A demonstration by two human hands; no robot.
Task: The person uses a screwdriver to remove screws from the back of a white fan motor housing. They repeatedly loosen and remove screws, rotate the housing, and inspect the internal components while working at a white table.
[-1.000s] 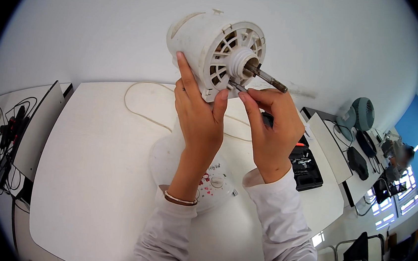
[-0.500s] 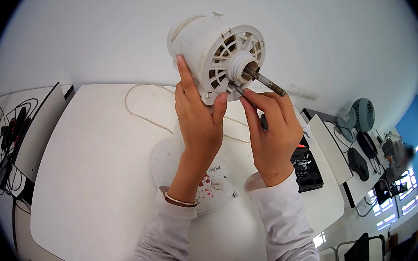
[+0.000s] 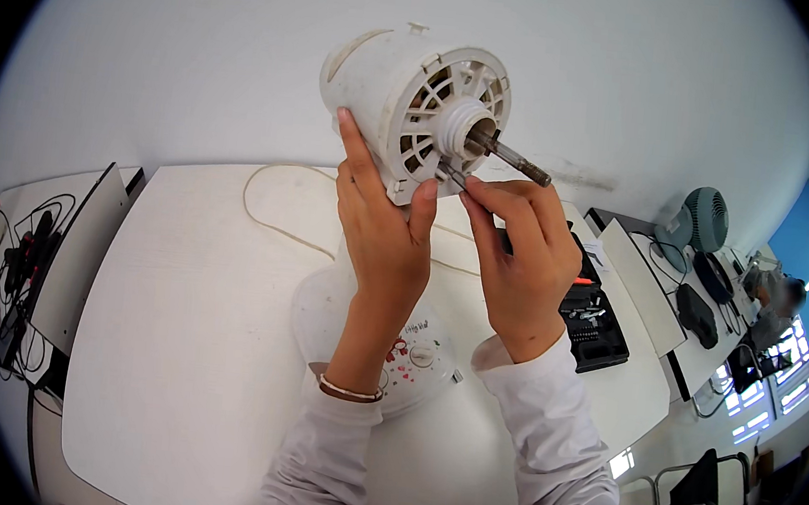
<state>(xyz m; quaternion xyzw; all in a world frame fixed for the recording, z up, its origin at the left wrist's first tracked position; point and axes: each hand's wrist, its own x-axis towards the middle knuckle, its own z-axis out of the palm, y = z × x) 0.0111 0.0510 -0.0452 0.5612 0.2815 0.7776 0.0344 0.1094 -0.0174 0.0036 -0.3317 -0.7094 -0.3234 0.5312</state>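
At the far left edge, a tangle of dark cables lies on a side table, too small to sort out. On the white bench a pale cord loops toward the middle. The left hand is wrapped around the underside of a white fan motor housing, raised above the bench, thumb on its vented face. The housing looks like rigid, fairly light plastic with a heavier core; its smooth shell seems the safest place to grasp, not the thin grille ribs. The right hand pinches a slim screwdriver against the face, below the steel shaft. The tip is hidden. A round fan base sits below, partly covered by the wrists. A dark tool case lies to the right.
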